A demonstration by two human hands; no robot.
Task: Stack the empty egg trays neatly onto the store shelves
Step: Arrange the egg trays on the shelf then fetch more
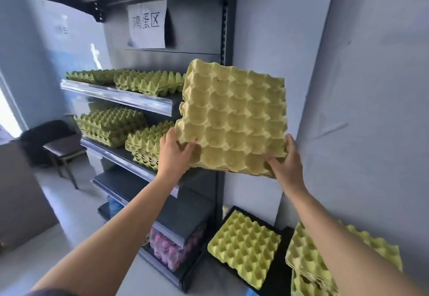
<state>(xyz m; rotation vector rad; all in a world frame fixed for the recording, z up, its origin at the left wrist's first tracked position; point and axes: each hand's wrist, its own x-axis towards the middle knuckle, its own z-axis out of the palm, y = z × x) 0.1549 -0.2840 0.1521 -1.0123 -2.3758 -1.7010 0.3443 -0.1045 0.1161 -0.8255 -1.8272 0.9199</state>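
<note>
Yellow-green moulded pulp, dimpled with egg cups: a held stack of trays (234, 119) is tilted up beside the grey metal shelves (148, 107), left hand (173, 154) and right hand (287, 163) fingers clenched on its lower corners. Four tray piles already sit on the shelves; three more lie below the held stack.

walls (371, 63): pale grey | floor (46, 261): light | chair (62, 149): dark, possibly padded
</note>
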